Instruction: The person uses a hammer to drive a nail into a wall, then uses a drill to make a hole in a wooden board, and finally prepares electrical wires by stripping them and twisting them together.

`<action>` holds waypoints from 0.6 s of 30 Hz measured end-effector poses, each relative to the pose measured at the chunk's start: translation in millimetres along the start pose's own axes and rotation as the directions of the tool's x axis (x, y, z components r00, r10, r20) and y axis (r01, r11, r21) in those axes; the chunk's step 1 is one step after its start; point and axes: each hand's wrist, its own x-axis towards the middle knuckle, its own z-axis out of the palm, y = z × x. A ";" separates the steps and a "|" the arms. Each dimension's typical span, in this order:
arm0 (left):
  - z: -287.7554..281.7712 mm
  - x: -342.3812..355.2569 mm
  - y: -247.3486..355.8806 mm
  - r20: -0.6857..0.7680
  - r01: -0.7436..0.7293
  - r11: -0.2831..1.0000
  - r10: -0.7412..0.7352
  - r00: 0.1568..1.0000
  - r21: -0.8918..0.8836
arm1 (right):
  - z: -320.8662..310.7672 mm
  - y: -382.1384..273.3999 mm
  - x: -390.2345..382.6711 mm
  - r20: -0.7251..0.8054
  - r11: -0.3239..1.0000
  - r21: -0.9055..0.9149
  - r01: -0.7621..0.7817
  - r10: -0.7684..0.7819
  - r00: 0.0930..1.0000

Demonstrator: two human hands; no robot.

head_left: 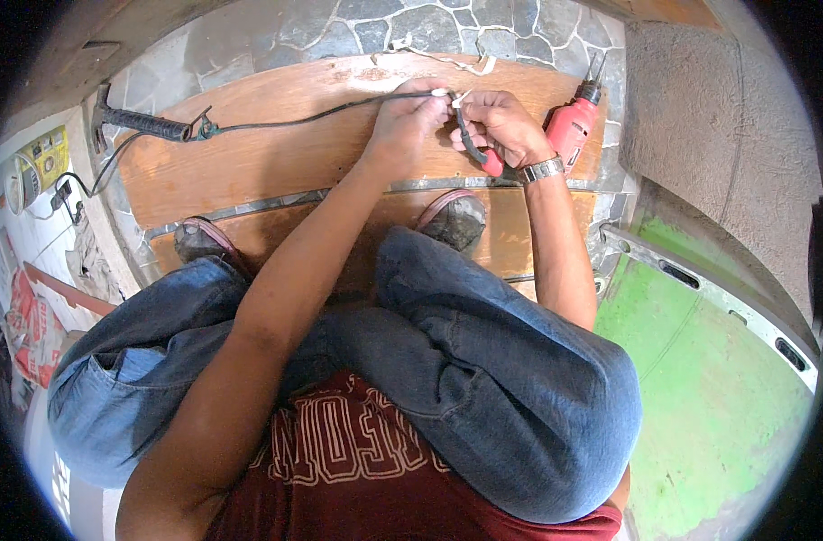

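My left hand is closed on a thin black cable that comes in from the left across the wooden board. Close beside it, my right hand pinches a whitish strip at the cable's end, where it seems wrapped around the cable. A short, thick black sleeve curves down from there to a red end beneath my right fingers. Whether this belongs to the red power drill beside my right wrist is hidden by the hand. The drill lies with its metal tips pointing away.
Wooden boards lie on stone paving. A black-handled hammer rests at the far left, with cable by its handle. Beyond my hands lies a crumpled pale strip. A yellow can stands left; a green panel is at right.
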 end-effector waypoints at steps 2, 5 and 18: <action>-2.3 2.8 6.8 0.093 -0.078 0.983 0.063 0.994 0.167 | -7.8 6.0 0.7 0.007 1.000 0.004 -0.007 0.007 1.000; 2.9 -0.7 13.3 0.192 -0.065 0.977 0.025 0.981 0.204 | -3.3 9.2 -5.0 -0.039 0.998 -0.053 -0.038 0.036 0.999; 3.8 4.8 16.4 0.031 -0.010 0.946 -0.001 1.000 0.324 | 12.3 4.9 -27.7 -0.049 0.987 0.007 0.159 -0.159 0.986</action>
